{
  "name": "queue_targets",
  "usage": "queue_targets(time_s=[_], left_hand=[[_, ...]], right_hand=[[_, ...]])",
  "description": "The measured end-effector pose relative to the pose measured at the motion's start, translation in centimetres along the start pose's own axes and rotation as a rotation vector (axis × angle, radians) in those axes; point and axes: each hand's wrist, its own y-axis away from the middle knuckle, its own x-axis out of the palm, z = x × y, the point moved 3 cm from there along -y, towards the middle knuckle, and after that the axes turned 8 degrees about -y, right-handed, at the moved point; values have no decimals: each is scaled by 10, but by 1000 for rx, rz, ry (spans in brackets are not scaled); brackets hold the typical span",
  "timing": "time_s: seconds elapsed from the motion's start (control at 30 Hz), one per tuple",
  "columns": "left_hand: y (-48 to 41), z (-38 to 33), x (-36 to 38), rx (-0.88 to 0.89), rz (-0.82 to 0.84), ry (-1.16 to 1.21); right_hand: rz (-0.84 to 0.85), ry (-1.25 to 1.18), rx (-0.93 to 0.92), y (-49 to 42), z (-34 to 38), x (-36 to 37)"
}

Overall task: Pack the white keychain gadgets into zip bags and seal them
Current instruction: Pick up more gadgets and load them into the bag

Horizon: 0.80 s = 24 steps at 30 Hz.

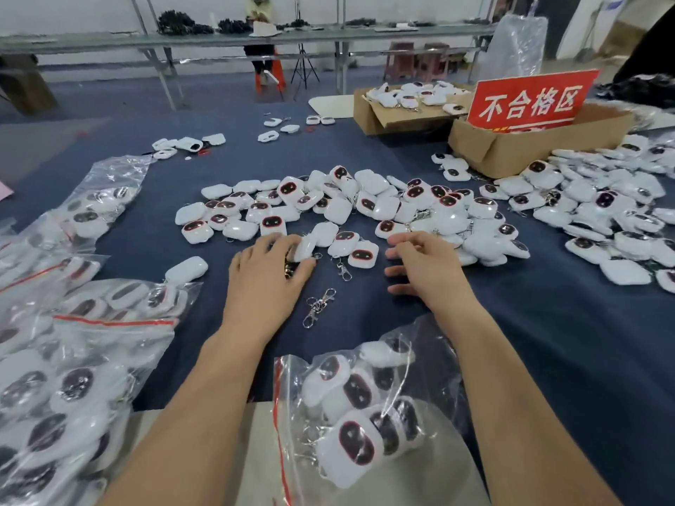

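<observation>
Your hands are apart at the near edge of the pile (328, 206) of gadgets, which spreads across the middle of the cloth (548, 341), within easy reach for raking. Your left hand (270, 275) curls over a gadget (305, 248) at that edge, placed to pull it toward you. Something dark under the palm may be a second one, but the view is too poor to tell. Your right hand (420, 261) hovers just to the right, fingers loosely bent and holding nothing, ready to gather more. The part-filled bag (350, 407) lies nearest you between your forearms, red zip to the left, a short carry from the pile. Filled bags (73, 359) lie overlapping at the left, out of the way.
</observation>
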Motion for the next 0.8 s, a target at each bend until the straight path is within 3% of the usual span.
queue_targets(time_s=[0.2,0.27,0.33,0.4,0.67,0.8], left_hand=[[7,-8,-10,20,-159,7],[11,-12,-15,-2,-145,248],[12,-19,-15,-47,-10,587],[14,-30,-14,-8,115,770],[21,-37,-6,82,195,836],[21,-36,-10,45,117,915]], right_hand=[[32,153,-101,7,3,2],[81,248,-194,12,5,4],[170,290,-292,17,8,10],[284,259,-341,20,7,18],[322,155,-318,17,-1,19],[400,166,-289,21,-6,22]])
